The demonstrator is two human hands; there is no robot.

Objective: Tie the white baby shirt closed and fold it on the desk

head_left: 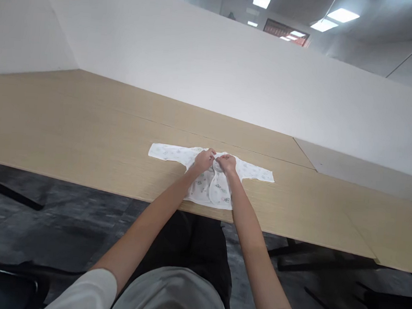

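Left hand (203,161) and right hand (228,163) close together at collar of white printed shirt (220,190), spread on table (85,129). Fingers hide collar middle; can't tell whether they grip cloth.

No readable text, numbers or signs (the distant reddish panel (285,32) too small).

Room to pass over tabletop (85,129) either side of shirt (220,190); white partition (217,64) blocks far edge.
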